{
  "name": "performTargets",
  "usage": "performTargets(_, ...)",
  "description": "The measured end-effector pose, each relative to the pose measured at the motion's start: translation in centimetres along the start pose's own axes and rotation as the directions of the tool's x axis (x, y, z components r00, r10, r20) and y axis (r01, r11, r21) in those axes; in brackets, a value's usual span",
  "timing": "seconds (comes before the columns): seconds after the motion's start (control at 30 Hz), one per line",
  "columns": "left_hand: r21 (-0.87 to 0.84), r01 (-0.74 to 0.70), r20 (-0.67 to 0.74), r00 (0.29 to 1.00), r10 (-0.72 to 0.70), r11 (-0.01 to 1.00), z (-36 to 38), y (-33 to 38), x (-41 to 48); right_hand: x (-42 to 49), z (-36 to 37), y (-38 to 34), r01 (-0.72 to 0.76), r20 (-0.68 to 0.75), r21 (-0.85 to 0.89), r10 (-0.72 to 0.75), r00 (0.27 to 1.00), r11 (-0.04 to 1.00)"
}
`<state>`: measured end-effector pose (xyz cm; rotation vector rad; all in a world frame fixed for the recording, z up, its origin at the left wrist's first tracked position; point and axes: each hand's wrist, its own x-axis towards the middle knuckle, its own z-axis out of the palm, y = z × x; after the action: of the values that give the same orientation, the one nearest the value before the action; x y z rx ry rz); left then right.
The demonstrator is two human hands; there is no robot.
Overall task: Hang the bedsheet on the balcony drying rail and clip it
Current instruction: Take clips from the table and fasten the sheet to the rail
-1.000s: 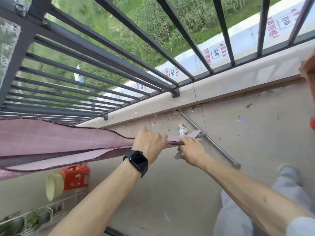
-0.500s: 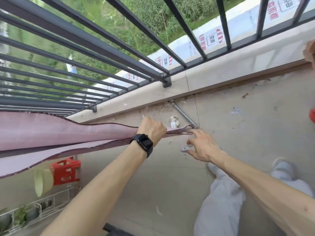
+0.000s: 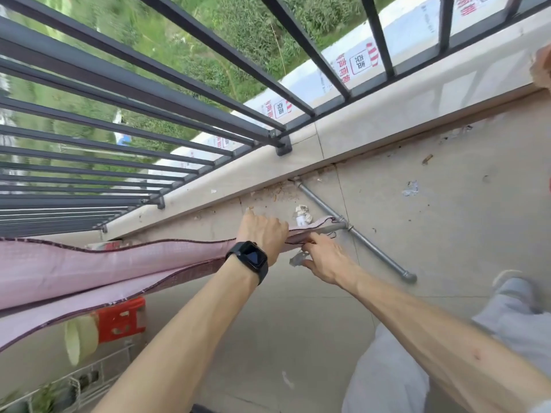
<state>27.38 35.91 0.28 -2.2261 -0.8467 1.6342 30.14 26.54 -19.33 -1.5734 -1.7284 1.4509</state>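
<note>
Since the earlier frame our right hand [image 3: 323, 257] returns to the bedsheet [image 3: 119, 263] end, pinching it just right of our left hand [image 3: 264, 234], which clamps it along the left-right drying rail [image 3: 325, 229].

A home balcony, high above the ground; dark metal railing bars [image 3: 190, 93] are running along a pale stone kerb [image 3: 343, 144], with grass and scrub [image 3: 238, 52] showing far below through them; a pink bedsheet [image 3: 98, 263] is hanging over a grey drying rail [image 3: 325, 230]; a red plastic stool [image 3: 120, 318] and a wire plant rack [image 3: 74, 383] are standing on the dusty concrete floor [image 3: 268, 323], which is littered with scraps.
</note>
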Motion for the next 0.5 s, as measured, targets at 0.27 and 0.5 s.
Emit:
performTargets(0.27, -0.104, 0.011, 0.026, 1.000, -0.008, 0.995, 3.6, 5.0, 6.0, 0.0, 1.0, 3.8, 0.115, -0.213, -0.031, -0.119, 0.970, 0.993)
performTargets(0.5, -0.091, -0.024, -0.023, 0.999, 0.022, 0.996, 3.8, 6.2, 7.9, 0.7, 0.4, 5.0, 0.071, -0.263, 0.019, -0.063, 0.963, 0.997)
